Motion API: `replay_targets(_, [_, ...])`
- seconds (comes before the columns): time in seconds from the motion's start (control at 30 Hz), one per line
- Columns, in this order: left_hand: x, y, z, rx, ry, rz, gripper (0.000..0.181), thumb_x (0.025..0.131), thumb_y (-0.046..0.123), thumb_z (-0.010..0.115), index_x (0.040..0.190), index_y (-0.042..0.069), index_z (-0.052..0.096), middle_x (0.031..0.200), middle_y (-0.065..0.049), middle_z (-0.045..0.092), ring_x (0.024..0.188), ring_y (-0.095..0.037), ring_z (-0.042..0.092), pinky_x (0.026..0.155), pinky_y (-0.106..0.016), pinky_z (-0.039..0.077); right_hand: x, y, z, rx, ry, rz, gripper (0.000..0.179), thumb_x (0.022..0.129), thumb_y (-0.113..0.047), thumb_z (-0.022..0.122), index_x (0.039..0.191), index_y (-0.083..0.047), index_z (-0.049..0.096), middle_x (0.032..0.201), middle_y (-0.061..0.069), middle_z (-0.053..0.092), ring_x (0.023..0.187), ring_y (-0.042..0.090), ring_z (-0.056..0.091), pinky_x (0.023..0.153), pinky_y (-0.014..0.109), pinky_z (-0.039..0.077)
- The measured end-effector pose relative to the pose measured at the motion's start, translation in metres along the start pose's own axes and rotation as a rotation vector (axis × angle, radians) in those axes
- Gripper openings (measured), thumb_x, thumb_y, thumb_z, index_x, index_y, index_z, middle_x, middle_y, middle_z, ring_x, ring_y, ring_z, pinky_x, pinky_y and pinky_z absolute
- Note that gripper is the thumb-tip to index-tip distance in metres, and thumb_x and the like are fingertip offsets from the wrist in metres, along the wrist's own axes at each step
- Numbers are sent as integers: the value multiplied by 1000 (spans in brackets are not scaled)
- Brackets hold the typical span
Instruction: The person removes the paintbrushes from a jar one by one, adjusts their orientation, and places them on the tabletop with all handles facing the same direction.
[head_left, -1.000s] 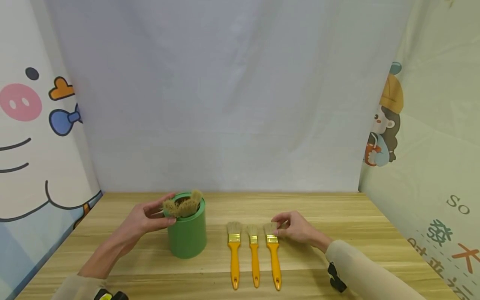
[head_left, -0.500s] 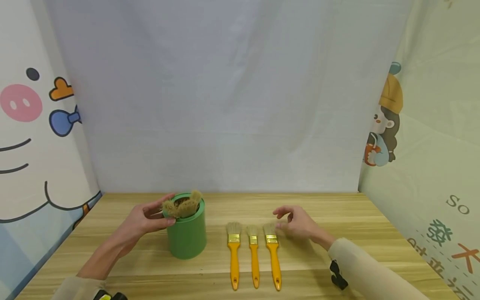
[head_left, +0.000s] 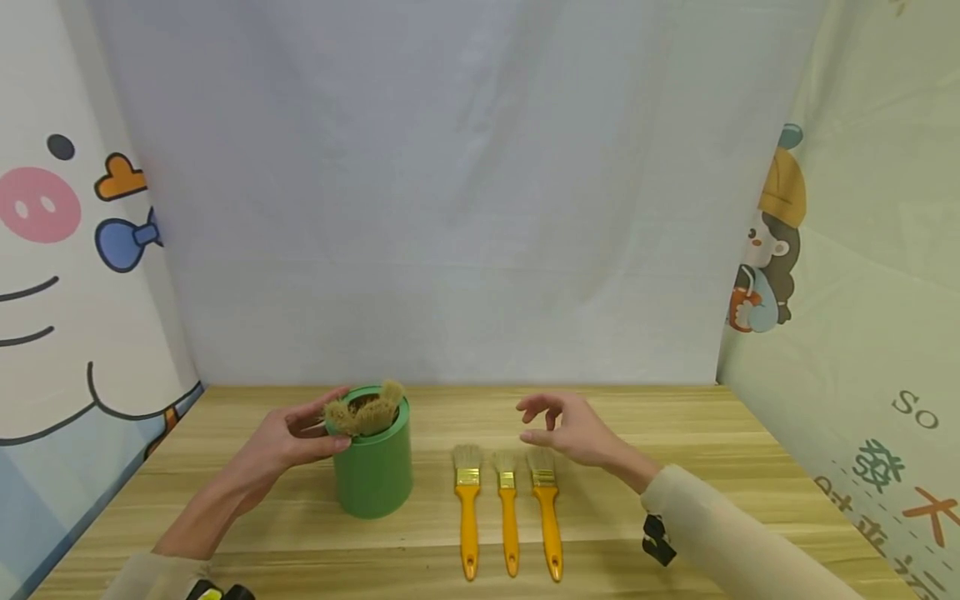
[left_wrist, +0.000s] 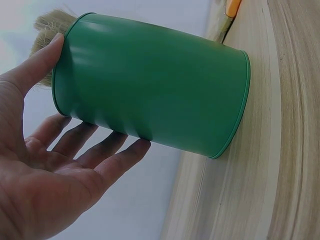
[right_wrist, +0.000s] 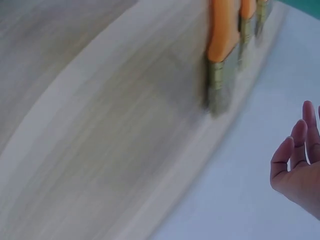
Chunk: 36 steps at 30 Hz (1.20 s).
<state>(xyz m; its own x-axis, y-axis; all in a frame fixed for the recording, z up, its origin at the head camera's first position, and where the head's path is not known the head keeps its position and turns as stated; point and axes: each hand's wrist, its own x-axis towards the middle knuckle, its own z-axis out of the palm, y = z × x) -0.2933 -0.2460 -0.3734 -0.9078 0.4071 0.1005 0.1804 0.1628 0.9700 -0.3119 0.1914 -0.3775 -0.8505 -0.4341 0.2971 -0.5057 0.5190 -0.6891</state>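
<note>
My left hand (head_left: 285, 437) holds the upright green can (head_left: 372, 483) by its upper side, thumb at the rim and fingers round the far side. Tan bristles (head_left: 369, 415) stick up out of the can. On the table to its right lie three paintbrushes in a row, bristles pointing away: a left paintbrush (head_left: 468, 525), a narrower middle paintbrush (head_left: 510, 521) and a right paintbrush (head_left: 550, 525), all with orange-yellow handles. Above the right one's bristles hovers my right hand (head_left: 573, 429), fingers loosely bent, thumb apart, holding nothing. The right wrist view shows its bent fingers (right_wrist: 299, 145).
The wooden table (head_left: 442, 550) ends at a pale cloth backdrop (head_left: 465, 317). Printed cartoon curtains (head_left: 67, 333) hang on the left, and another printed curtain (head_left: 862, 333) hangs on the right.
My right hand has let go of the right paintbrush's bristles, lifted off and shifted slightly left and away from me. The left hand, can and paintbrushes stay in place.
</note>
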Motion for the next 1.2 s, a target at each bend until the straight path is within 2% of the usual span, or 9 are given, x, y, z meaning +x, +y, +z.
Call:
replay_targets(0.17, [0,-1,0,-4,1,1,79,99,19,75,166,10,35,164,-29,32,145,-54,38,105,-54,52,9,-17,9,23,-17,-39,33,93,-10,83,124,-3,73,102,3,72,75,17,53,69,30,46])
replay_targets(0.43, [0,-1,-1,-9,0,0,79,99,18,76,166,10,36,164,-29,33,144,-54,39,105,-55,52,24,-49,25,60,-39,-75,37,94,-9,82,129,-9,71,104,0,72,75,17,53,64,27,42])
replay_targets(0.73, [-1,-2,-1,-4,-1,2,78,99,19,76,166,12,36,164,-29,32,144,-55,39,105,-55,52,47,-81,46,81,-48,-129,38,92,-10,83,128,-12,71,106,-3,72,77,16,53,65,28,42])
replay_targets(0.9, [0,-1,-1,-7,-1,-1,78,99,19,76,166,12,37,164,-29,33,144,-55,38,105,-56,51,59,-93,58,83,-54,-153,39,92,-10,84,129,-11,71,107,-2,74,76,14,53,66,28,42])
replay_targets(1.1, [-1,-1,-1,-12,-10,16,77,100,18,75,166,11,36,161,-27,39,144,-54,39,105,-55,51,69,-109,72,103,-61,-206,40,92,-10,84,130,-7,71,113,5,76,79,13,51,71,30,42])
replay_targets(1.2, [-1,0,-1,-11,-14,22,77,100,18,74,166,10,35,160,-28,41,144,-53,39,105,-55,51,72,-117,77,109,-67,-211,39,92,-11,84,130,-8,71,117,3,75,81,13,52,72,31,44])
